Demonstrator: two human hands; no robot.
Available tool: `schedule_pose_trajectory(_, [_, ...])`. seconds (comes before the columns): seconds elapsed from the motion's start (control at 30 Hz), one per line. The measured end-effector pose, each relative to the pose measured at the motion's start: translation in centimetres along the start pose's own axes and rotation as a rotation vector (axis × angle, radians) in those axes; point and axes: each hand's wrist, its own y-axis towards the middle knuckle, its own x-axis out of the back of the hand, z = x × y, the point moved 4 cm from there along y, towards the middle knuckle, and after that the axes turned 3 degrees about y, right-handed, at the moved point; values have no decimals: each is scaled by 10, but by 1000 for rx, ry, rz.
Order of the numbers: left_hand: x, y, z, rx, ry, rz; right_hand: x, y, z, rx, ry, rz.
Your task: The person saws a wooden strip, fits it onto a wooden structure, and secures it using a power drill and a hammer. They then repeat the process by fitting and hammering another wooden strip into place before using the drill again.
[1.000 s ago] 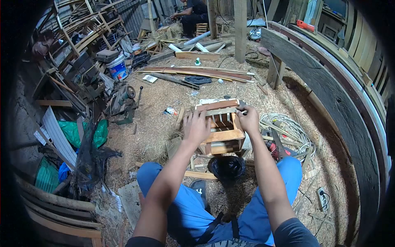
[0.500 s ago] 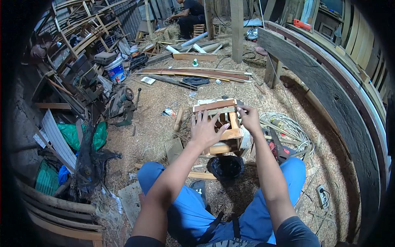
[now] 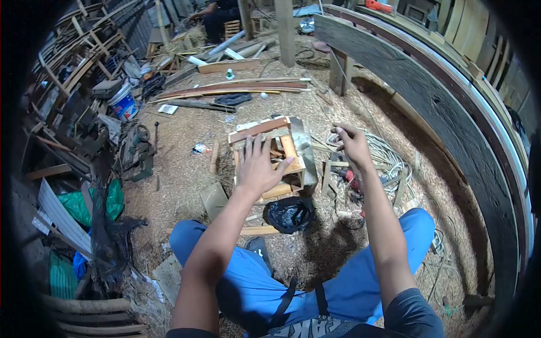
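Note:
My left hand (image 3: 259, 172) lies spread over the near-left side of a small slatted wooden frame (image 3: 289, 146). Its fingers reach towards the reddish-brown board (image 3: 259, 128) along the frame's far side, and the thumb rests by the near rail. Off to the right of the frame, my right hand (image 3: 355, 147) hangs in the air above coiled pale cable (image 3: 389, 160). Its fingers are curled together; whatever is in them is too small to make out. Just in front of the frame sits a black plastic bag (image 3: 289, 214), open at the top.
A red-and-black power tool (image 3: 352, 180) lies among wood scraps right of the frame. Long thin strips (image 3: 242, 89) lie beyond it on shavings. A big dark timber beam (image 3: 417, 84) curves along the right. Metal machinery (image 3: 137, 149) stands left. Another person (image 3: 220, 19) sits at the back.
My right hand has left the frame's right corner and moved out to the right. My left hand stays on the frame. The view has shifted, so the scene sits further left and higher.

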Motion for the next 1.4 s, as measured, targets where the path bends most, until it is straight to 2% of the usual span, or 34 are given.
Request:
schedule_pose_trajectory(0.1, [4,-2,-6,-57,171,-74,31,-11,-8,-34,-29,-31])
schedule_pose_trajectory(0.23, [-6,0,1,-73,-19,-58,69,-28,-26,-85,-73,-62])
schedule_pose_trajectory(0.43, [-9,-2,0,-69,41,-38,113,-56,-79,-146,-169,-127])
schedule_pose_trajectory(0.57, [-12,0,-1,-74,34,-41,118,-102,-109,-484,-122,71])
schedule_pose_trajectory(0.6, [-14,1,1,-75,27,-54,125,-111,-141,-530,-146,142])
schedule_pose_trajectory(0.67, [-14,1,-1,-79,22,-55,127,-127,-187,-400,-228,263])
schedule_pose_trajectory(0.73, [-10,1,-4,-49,18,-27,124,-142,-199,-386,-438,305])
schedule_pose_trajectory(0.8, [-11,1,-6,-55,20,-27,122,-150,-202,-323,-380,273])
schedule_pose_trajectory(0.87, [-11,2,-6,-48,23,-20,126,-151,-201,-480,-267,139])
schedule_pose_trajectory(0.9, [-14,3,-4,-58,20,-50,135,-146,-208,-359,-331,48])
schedule_pose_trajectory(0.93, [-14,3,-5,-62,21,-45,140,-142,-211,-364,-328,45])
schedule_pose_trajectory(1.0, [-13,4,-6,-50,39,-33,154,-132,-213,-365,-347,-89])
schedule_pose_trajectory(1.03, [-13,4,-7,-32,46,-21,157,-130,-216,-393,-204,-134])
schedule_pose_trajectory(1.07, [-14,4,-7,-31,48,-18,158,-130,-218,-396,-201,-132])
schedule_pose_trajectory(1.13, [-15,5,-4,-46,52,-42,166,-128,-210,-174,-487,-283])
schedule_pose_trajectory(1.17, [-16,5,-3,-45,57,-40,170,-127,-211,-169,-461,-324])
schedule_pose_trajectory(1.27, [-19,5,-1,-70,55,-48,177,-124,-238,-177,-505,-324])
schedule_pose_trajectory(1.33, [-19,6,-1,-68,45,-55,170,-125,-224,-166,-555,-298])
schedule_pose_trajectory(1.4, [-21,7,0,-71,40,-66,165,-126,-230,-271,-548,-302])
